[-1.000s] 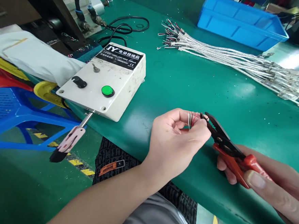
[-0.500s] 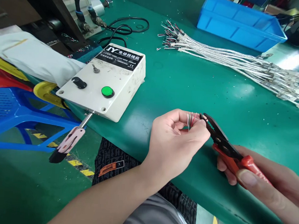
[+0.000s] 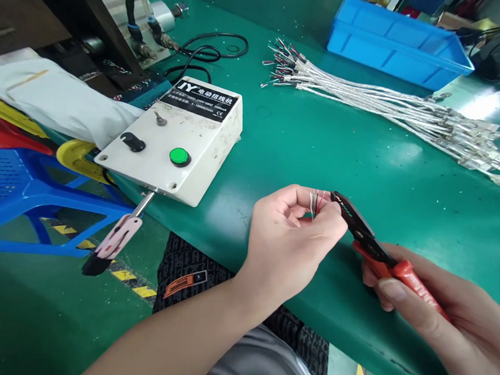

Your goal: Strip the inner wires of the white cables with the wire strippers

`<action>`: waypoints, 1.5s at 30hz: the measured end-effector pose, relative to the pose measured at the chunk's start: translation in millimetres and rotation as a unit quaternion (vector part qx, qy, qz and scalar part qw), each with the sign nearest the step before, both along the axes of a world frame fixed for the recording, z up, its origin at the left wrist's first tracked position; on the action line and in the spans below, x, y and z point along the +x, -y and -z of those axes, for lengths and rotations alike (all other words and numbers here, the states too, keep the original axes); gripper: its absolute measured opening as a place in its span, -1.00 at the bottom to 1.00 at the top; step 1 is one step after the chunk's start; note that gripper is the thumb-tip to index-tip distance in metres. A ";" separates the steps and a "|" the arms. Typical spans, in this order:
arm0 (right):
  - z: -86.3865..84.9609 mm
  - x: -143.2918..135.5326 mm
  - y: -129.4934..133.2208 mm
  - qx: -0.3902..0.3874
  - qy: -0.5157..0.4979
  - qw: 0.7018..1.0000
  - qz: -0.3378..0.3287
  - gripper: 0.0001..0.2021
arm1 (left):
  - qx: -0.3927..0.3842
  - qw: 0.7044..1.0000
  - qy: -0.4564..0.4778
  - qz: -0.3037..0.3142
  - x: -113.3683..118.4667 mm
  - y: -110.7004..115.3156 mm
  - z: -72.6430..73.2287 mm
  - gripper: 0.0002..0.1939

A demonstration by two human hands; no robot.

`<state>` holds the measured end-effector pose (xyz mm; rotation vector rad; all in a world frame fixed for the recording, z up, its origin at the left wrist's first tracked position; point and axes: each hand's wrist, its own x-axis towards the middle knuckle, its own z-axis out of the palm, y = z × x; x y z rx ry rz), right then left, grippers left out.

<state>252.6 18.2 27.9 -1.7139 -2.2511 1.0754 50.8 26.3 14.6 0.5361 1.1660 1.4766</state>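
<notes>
Several thin wires (image 3: 316, 199), white, black, red and greenish, show between the fingers of my left hand (image 3: 291, 242), which is closed in a pinch on them. My right hand (image 3: 433, 314) is wrapped round the red handles of wire strippers (image 3: 370, 241) with black jaws. The jaw tips are right beside my left thumb and forefinger, close to the wire ends. Whether the jaws bite on a wire is too small to tell. The rest of the wires is hidden inside my left hand.
A white control box (image 3: 192, 149) with a green button stands at the table's left edge, its metal shaft sticking out over the floor. A bundle of silvery cables (image 3: 367, 98) lies at the back, before a blue bin (image 3: 397, 43). A blue stool (image 3: 39, 201) is at left.
The strippers' jaws have closed together, and the right hand has shifted slightly left with them. The left hand keeps its pinch on the wires, nearly still.
</notes>
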 end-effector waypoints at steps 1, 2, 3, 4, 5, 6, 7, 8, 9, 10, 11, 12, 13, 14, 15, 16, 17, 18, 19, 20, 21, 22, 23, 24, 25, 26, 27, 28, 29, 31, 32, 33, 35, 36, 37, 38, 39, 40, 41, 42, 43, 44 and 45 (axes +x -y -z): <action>1.6 1.5 -0.8 0.006 0.001 1.000 -0.012 -0.52 | 0.001 1.000 0.005 0.000 0.2 -0.2 0.2 -0.84; 2.7 2.4 -1.6 0.012 -0.001 1.000 -0.019 -0.53 | 0.001 1.000 0.008 0.000 0.6 -0.3 0.3 -0.84; 3.2 2.8 -2.2 0.017 -0.001 1.000 -0.022 -0.55 | 0.002 1.000 0.011 0.002 1.0 -0.3 0.4 -0.84; 3.1 2.7 -2.7 0.021 -0.001 0.999 -0.026 -0.57 | 0.005 1.000 0.013 0.002 1.4 -0.2 0.5 -0.84; 2.5 2.5 -3.1 0.025 0.000 0.999 -0.029 -0.59 | 0.008 1.000 0.017 0.003 1.7 -0.1 0.6 -0.83; 1.6 2.1 -3.5 0.028 0.003 0.999 -0.030 -0.60 | 0.012 1.000 0.020 0.003 2.0 0.1 0.8 -0.82; 0.5 1.8 -3.8 0.028 0.008 0.999 -0.030 -0.62 | 0.016 1.000 0.023 0.003 2.1 0.2 0.9 -0.81; -0.6 1.6 -4.2 0.028 0.011 0.999 -0.030 -0.62 | 0.018 1.000 0.023 0.003 2.0 0.4 1.1 -0.80; -1.5 1.3 -4.6 0.024 0.011 0.999 -0.035 -0.62 | 0.019 1.000 0.021 0.003 1.8 0.5 1.4 -0.80; -2.0 1.0 -5.0 0.020 0.007 0.999 -0.041 -0.62 | 0.017 1.000 0.017 0.003 1.4 0.6 1.7 -0.81; -2.2 0.3 -5.6 0.018 0.000 0.999 -0.049 -0.61 | 0.015 1.000 0.012 0.005 1.0 0.8 2.0 -0.83; -1.9 -0.8 -6.1 0.020 -0.008 0.998 -0.059 -0.61 | 0.014 1.000 0.008 0.007 0.5 1.0 2.2 -0.84; -1.2 -2.5 -6.7 0.026 -0.013 0.997 -0.067 -0.60 | 0.013 1.000 0.005 0.010 0.1 1.1 2.4 -0.84; -0.4 -4.6 -7.4 0.038 -0.015 0.997 -0.071 -0.60 | 0.012 1.000 0.004 0.012 -0.2 1.3 2.5 -0.84; 0.6 -7.1 -7.9 0.054 -0.015 0.996 -0.074 -0.60 | 0.011 1.000 0.004 0.014 -0.4 1.4 2.6 -0.84; 1.4 -9.7 -8.5 0.073 -0.018 0.995 -0.073 -0.61 | 0.009 1.000 0.005 0.016 -0.4 1.5 2.6 -0.84; 2.1 -12.0 -9.0 0.086 -0.019 0.993 -0.072 -0.61 | 0.009 1.000 0.010 0.014 -0.3 1.5 2.6 -0.84; 2.5 -13.8 -9.4 0.095 -0.020 0.993 -0.071 -0.62 | 0.009 1.000 0.016 0.011 -0.1 1.6 2.7 -0.84; 2.8 -14.9 -9.6 0.103 -0.023 0.992 -0.072 -0.61 | 0.012 1.000 0.025 0.009 0.2 1.7 2.9 -0.85; 2.9 -15.3 -9.8 0.108 -0.023 0.991 -0.074 -0.61 | 0.016 0.999 0.032 0.008 0.4 1.8 3.2 -0.86; 3.1 -15.0 -9.7 0.110 -0.021 0.991 -0.077 -0.61 | 0.019 0.999 0.036 0.008 0.6 2.0 3.6 -0.86; 3.3 -14.3 -9.4 0.115 -0.018 0.990 -0.080 -0.62 | 0.021 0.999 0.037 0.009 0.5 2.2 4.0 -0.87; 3.8 -13.3 -8.9 0.121 -0.014 0.989 -0.082 -0.63 | 0.022 0.999 0.034 0.012 0.3 2.4 4.3 -0.87; 4.4 -12.5 -8.3 0.130 -0.014 0.988 -0.084 -0.64 | 0.021 0.999 0.030 0.014 -0.1 2.6 4.5 -0.87; 5.0 -12.0 -7.5 0.136 -0.012 0.987 -0.085 -0.65 | 0.019 0.999 0.025 0.016 -0.5 2.6 4.5 -0.86; 5.7 -12.1 -6.9 0.142 -0.012 0.986 -0.084 -0.66 | 0.019 0.999 0.020 0.016 -1.1 2.5 4.1 -0.86; 6.2 -12.7 -6.5 0.145 -0.013 0.986 -0.083 -0.66 | 0.019 1.000 0.019 0.017 -1.6 2.3 3.5 -0.85; 6.5 -13.9 -6.4 0.141 -0.015 0.987 -0.081 -0.67 | 0.020 0.999 0.021 0.015 -2.0 2.1 2.6 -0.84; 6.5 -15.3 -6.6 0.134 -0.018 0.988 -0.078 -0.68 | 0.021 0.999 0.025 0.013 -2.3 1.8 1.5 -0.82; 5.9 -18.5 -7.9 0.119 -0.029 0.990 -0.073 -0.70 | 0.022 0.999 0.034 0.005 -3.0 1.8 -0.9 -0.77; 5.4 -19.8 -8.8 0.115 -0.033 0.990 -0.072 -0.72 | 0.023 0.999 0.037 0.004 -3.3 2.2 -2.0 -0.76; 5.0 -20.9 -9.6 0.117 -0.036 0.990 -0.071 -0.75 | 0.022 0.999 0.038 0.007 -3.8 2.8 -2.8 -0.75; 4.3 -22.1 -10.9 0.131 -0.040 0.988 -0.073 -0.80 | 0.025 0.999 0.038 0.013 -4.9 4.3 -3.2 -0.76; 4.2 -22.3 -11.3 0.140 -0.043 0.987 -0.073 -0.81 | 0.024 0.999 0.037 0.016 -5.5 5.0 -2.8 -0.77; 4.3 -22.3 -11.7 0.149 -0.049 0.985 -0.074 -0.82 | 0.022 0.999 0.036 0.019 -6.2 5.5 -1.9 -0.79; 4.6 -22.2 -11.9 0.159 -0.055 0.983 -0.073 -0.83 | 0.017 0.999 0.034 0.025 -6.9 5.8 -0.7 -0.81; 5.1 -21.9 -12.2 0.166 -0.058 0.982 -0.071 -0.83 | 0.010 0.999 0.032 0.034 -7.5 5.7 0.8 -0.84; 5.7 -21.5 -12.5 0.171 -0.059 0.981 -0.068 -0.84 | 0.004 0.998 0.032 0.045 -8.1 5.4 2.4 -0.84; 6.4 -20.9 -13.0 0.176 -0.059 0.980 -0.068 -0.84 | 0.000 0.998 0.034 0.057 -8.7 4.9 3.9 -0.82; 7.1 -20.2 -13.6 0.176 -0.058 0.980 -0.069 -0.83 | 0.000 0.997 0.040 0.070 -9.2 4.3 5.1 -0.78; 7.8 -19.5 -14.4 0.175 -0.059 0.980 -0.072 -0.82 | 0.000 0.995 0.048 0.084 -9.8 3.5 5.9 -0.77; 8.2 -18.8 -15.2 0.174 -0.060 0.980 -0.076 -0.81 | -0.002 0.993 0.060 0.098 -10.4 2.9 6.0 -0.76; 8.3 -18.1 -16.2 0.176 -0.061 0.979 -0.080 -0.80 | -0.006 0.991 0.073 0.112 -11.1 2.3 5.7 -0.74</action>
